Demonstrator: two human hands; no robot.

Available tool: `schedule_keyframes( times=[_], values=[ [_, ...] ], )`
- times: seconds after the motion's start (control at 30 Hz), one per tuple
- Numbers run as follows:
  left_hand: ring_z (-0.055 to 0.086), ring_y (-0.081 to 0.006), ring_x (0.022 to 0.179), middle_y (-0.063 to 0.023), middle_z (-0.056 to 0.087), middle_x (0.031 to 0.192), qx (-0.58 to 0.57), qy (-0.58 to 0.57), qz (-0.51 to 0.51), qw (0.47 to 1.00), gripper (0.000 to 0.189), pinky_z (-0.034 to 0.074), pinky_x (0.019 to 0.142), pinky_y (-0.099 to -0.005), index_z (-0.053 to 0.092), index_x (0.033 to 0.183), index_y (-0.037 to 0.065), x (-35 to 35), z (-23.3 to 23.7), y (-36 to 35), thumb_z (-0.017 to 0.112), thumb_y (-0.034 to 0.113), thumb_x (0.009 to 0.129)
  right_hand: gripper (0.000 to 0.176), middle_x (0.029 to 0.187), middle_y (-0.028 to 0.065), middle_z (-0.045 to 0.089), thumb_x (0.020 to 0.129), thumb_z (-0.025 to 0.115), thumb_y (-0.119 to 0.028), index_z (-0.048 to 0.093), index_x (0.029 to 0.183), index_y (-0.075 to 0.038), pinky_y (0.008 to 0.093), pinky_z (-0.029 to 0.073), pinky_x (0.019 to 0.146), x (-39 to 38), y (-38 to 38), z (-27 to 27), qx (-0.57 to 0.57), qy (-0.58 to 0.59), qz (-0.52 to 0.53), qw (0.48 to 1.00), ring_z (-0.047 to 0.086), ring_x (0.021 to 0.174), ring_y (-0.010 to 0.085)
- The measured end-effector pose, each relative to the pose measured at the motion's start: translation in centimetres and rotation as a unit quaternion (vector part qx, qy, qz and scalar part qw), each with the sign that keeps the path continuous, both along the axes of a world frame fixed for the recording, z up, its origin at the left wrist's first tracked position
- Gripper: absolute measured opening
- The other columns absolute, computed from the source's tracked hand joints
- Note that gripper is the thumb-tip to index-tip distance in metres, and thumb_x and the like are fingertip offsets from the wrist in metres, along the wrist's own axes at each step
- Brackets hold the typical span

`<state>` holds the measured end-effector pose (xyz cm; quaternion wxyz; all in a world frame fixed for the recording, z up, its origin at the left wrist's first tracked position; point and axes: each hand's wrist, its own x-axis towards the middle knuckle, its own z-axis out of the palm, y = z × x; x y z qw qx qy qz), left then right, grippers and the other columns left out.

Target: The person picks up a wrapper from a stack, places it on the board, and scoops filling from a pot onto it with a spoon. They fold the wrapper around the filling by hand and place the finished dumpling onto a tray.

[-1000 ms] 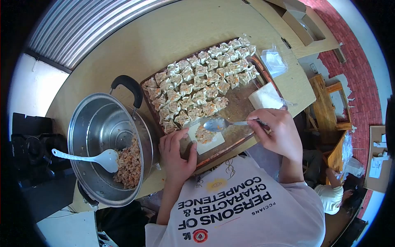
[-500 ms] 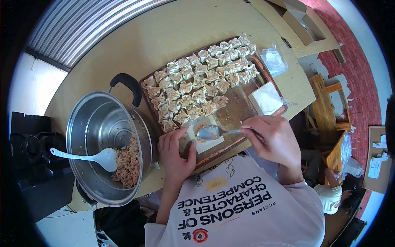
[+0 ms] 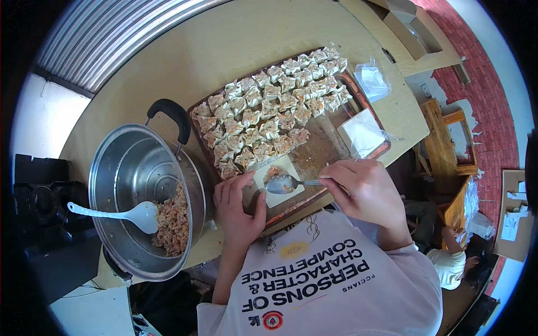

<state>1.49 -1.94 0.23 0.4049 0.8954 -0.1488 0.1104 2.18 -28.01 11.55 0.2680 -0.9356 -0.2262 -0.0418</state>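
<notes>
My right hand point(image 3: 365, 189) grips the handle of a metal spoon point(image 3: 283, 183), whose bowl lies over a square dumpling wrapper point(image 3: 288, 197). A small mound of meat filling point(image 3: 273, 172) shows on the wrapper beside the spoon's bowl. At the wrapper's left edge rests my left hand point(image 3: 240, 210), thumb and fingers apart, holding nothing. Both wrapper and left hand are at the near side of a brown tray point(image 3: 314, 162). Rows of filled dumplings point(image 3: 269, 109) cover much of the tray. A stack of white wrappers point(image 3: 363, 134) lies at its right end.
Left of the tray stands a large steel pot point(image 3: 126, 162) with ground filling point(image 3: 172, 224) and a white ladle point(image 3: 143, 217) inside. A plastic bag point(image 3: 372, 83) lies on the table point(image 3: 224, 47) beyond the tray. Another person point(image 3: 448, 263) is low at the right.
The spoon's bowl has shifted slightly toward me and lies flatter, uncovering more filling on the wrapper. My right hand has moved slightly left; my left hand stays almost still.
</notes>
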Motion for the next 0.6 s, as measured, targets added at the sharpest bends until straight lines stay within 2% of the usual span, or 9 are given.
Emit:
schedule_keyframes(
  times=[0.03, 0.37, 0.43, 0.47, 0.53, 0.6],
  values=[
    [0.057, -0.0344, 0.113, -0.0123, 0.065, 0.120, 0.001, 0.013, 0.001, 1.000, 0.048, 0.042, 0.102, -0.0462, 0.062, 0.131, 0.008, 0.0, 0.0, 0.0, 0.075, 0.012, 0.084, 0.007, 0.081, 0.0107, 0.071, 0.087, 0.076, -0.005, 0.072, 0.093, -0.004, 0.0386, 0.054, 0.058, 0.0, 0.0, -0.1, 0.000, 0.000, 0.000, 1.000, 0.070, 0.067, 0.0307],
    [0.057, -0.0343, 0.113, -0.0121, 0.066, 0.121, 0.006, -0.004, 0.001, 1.000, 0.048, 0.042, 0.101, -0.0463, 0.062, 0.129, 0.007, 0.0, -0.1, 0.0, 0.075, 0.012, 0.084, 0.008, 0.084, 0.0114, 0.074, 0.087, 0.076, -0.004, 0.071, 0.093, -0.003, 0.0381, 0.054, 0.058, -0.2, -1.0, 0.2, 0.025, 0.008, -0.040, 0.999, 0.070, 0.066, 0.0313],
    [0.055, -0.0330, 0.109, -0.0131, 0.064, 0.111, -0.008, -0.020, -0.002, 1.000, 0.047, 0.042, 0.100, -0.0452, 0.062, 0.128, 0.005, 0.1, 0.0, -0.1, 0.076, 0.008, 0.084, 0.008, 0.085, 0.0112, 0.074, 0.087, 0.076, -0.004, 0.071, 0.093, -0.004, 0.0380, 0.054, 0.059, -0.2, -1.1, -0.3, 0.021, 0.011, -0.037, 0.999, 0.070, 0.066, 0.0314],
    [0.055, -0.0330, 0.109, -0.0131, 0.064, 0.111, -0.007, -0.019, -0.002, 1.000, 0.047, 0.042, 0.100, -0.0452, 0.062, 0.128, 0.005, 0.1, 0.0, -0.1, 0.076, 0.008, 0.084, 0.008, 0.083, 0.0109, 0.074, 0.087, 0.076, -0.004, 0.072, 0.093, -0.004, 0.0382, 0.054, 0.059, -0.3, -1.2, -0.7, 0.022, 0.011, -0.036, 0.999, 0.070, 0.066, 0.0313],
    [0.057, -0.0345, 0.112, -0.0127, 0.066, 0.121, 0.005, -0.001, 0.004, 1.000, 0.048, 0.042, 0.101, -0.0465, 0.062, 0.130, 0.007, 0.0, -0.2, 0.0, 0.075, 0.011, 0.083, 0.008, 0.082, 0.0105, 0.073, 0.087, 0.076, -0.004, 0.072, 0.093, -0.004, 0.0384, 0.054, 0.059, -0.4, -1.3, -0.8, 0.022, 0.012, -0.036, 0.999, 0.070, 0.066, 0.0312],
    [0.057, -0.0346, 0.113, -0.0128, 0.066, 0.120, 0.005, -0.001, 0.004, 1.000, 0.048, 0.042, 0.101, -0.0465, 0.062, 0.130, 0.007, 0.0, -0.1, 0.0, 0.075, 0.011, 0.083, 0.006, 0.084, 0.0117, 0.073, 0.089, 0.074, -0.007, 0.071, 0.092, -0.003, 0.0417, 0.056, 0.062, -0.6, -1.3, -0.4, -0.002, 0.012, -0.044, 0.999, 0.071, 0.071, 0.0328]
  ],
)
